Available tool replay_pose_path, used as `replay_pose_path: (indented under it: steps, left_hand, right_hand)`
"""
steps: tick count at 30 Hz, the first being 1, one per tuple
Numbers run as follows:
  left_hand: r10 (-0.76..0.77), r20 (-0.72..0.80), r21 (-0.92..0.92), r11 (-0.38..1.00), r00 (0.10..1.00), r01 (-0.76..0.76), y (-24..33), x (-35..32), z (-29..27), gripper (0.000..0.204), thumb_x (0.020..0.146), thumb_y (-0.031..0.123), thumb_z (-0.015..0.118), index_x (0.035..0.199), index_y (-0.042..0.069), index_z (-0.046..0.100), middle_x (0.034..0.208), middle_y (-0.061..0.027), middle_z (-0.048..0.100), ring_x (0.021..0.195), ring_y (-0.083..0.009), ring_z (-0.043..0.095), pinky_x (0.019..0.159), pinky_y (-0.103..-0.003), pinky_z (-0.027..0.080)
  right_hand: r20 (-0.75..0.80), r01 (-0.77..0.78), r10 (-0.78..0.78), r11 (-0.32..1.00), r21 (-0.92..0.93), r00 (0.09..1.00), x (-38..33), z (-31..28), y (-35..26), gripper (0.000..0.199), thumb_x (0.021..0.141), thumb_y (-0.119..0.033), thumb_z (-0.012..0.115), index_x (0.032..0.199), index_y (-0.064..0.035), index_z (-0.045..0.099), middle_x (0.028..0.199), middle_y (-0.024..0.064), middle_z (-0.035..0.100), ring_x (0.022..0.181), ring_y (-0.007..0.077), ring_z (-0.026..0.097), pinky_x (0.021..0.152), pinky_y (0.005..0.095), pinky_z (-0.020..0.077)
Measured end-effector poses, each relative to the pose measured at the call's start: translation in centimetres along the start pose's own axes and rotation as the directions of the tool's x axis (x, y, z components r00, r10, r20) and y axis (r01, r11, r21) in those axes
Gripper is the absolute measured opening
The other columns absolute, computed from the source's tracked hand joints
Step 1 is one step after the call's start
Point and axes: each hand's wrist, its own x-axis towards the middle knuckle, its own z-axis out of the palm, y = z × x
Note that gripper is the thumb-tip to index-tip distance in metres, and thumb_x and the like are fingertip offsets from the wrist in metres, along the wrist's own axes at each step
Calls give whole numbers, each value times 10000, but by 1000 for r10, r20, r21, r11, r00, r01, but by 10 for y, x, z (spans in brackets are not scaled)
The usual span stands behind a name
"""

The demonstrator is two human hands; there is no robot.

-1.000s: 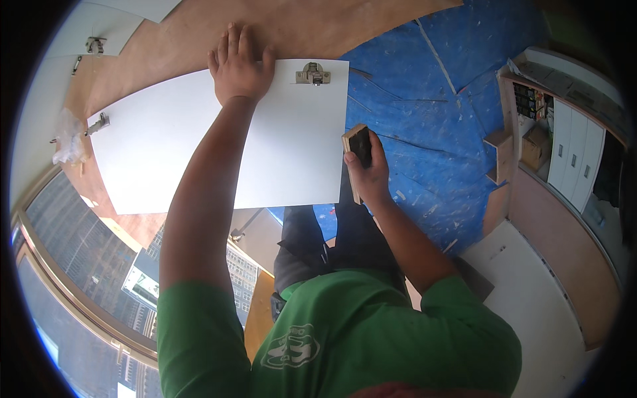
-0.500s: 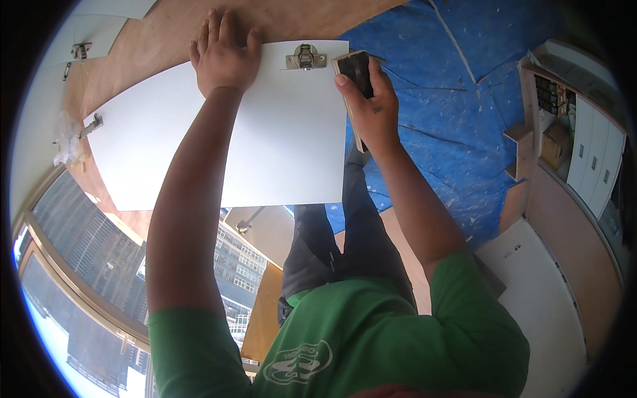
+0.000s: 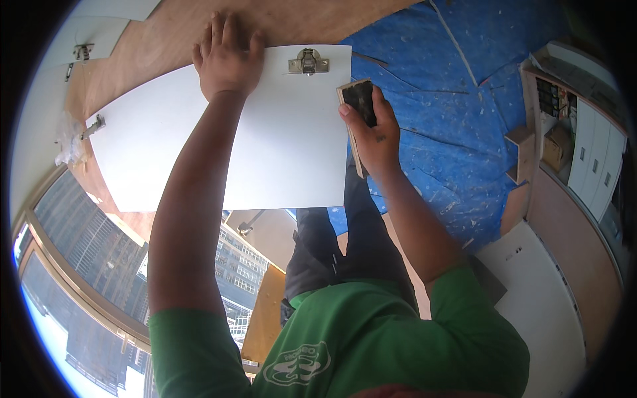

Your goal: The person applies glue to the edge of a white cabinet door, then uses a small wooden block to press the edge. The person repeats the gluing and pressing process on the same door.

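A white cabinet door (image 3: 285, 152) lies in front of me on a wooden surface. A metal hinge (image 3: 308, 62) sits near its far right corner, and another hinge (image 3: 96, 125) is at its left end. My left hand (image 3: 229, 66) presses flat on the door's far edge, fingers spread past it. In my right hand (image 3: 379, 136) is a long sanding block (image 3: 360, 101) with a dark top and pale wooden sides. Thumb and fingers grip it from both sides. It runs along the door's right edge; its underside is hidden.
Brown wooden board (image 3: 292, 26) shows beyond the door. A blue sheet (image 3: 441, 132) covers the floor at right. Farther right stand a cabinet with white fronts (image 3: 587, 159) and a white panel (image 3: 541, 285). A window (image 3: 86, 225) is at lower left, near a clear plastic bag (image 3: 68, 139).
My right hand has drawn the sanding block toward me along the door's right edge. The left hand stays on the door, which sits slightly lower in view.
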Motion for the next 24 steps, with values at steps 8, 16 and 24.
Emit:
replay_pose_path:
  steps: [8, 16, 24]
  left_hand:
    - [26, -46, -2, 1000, 999, -26, 2, 2, 2, 693, 981, 576, 469, 1553, 192, 396, 1659, -54, 307, 1539, -218, 252, 1262, -457, 145]
    - [17, -41, -12, 1000, 999, -18, -5, -4, 2, 681, 986, 577, 462, 1549, 199, 400, 1659, -48, 306, 1539, -213, 251, 1262, -464, 147]
    - [39, -46, -15, 999, 998, -39, -1, 3, 8, 684, 984, 581, 458, 1548, 198, 399, 1657, -52, 309, 1533, -217, 262, 1260, -464, 153]
  right_hand:
    - [23, -44, 40, 966, 256, 999, 74, 5, -21, 488, 927, -343, 751, 1240, 8, 622, 940, 96, 656, 828, 180, 635, 774, 317, 518]
    - [-30, -63, 80, 926, 373, 996, 24, 15, -16, 383, 949, -357, 723, 1133, -28, 658, 930, 44, 677, 833, 119, 631, 754, 288, 510]
    - [27, -151, 151, 930, 336, 988, -21, 7, 7, 448, 958, -291, 719, 1296, -24, 596, 1019, 57, 656, 911, 114, 619, 810, 283, 511]
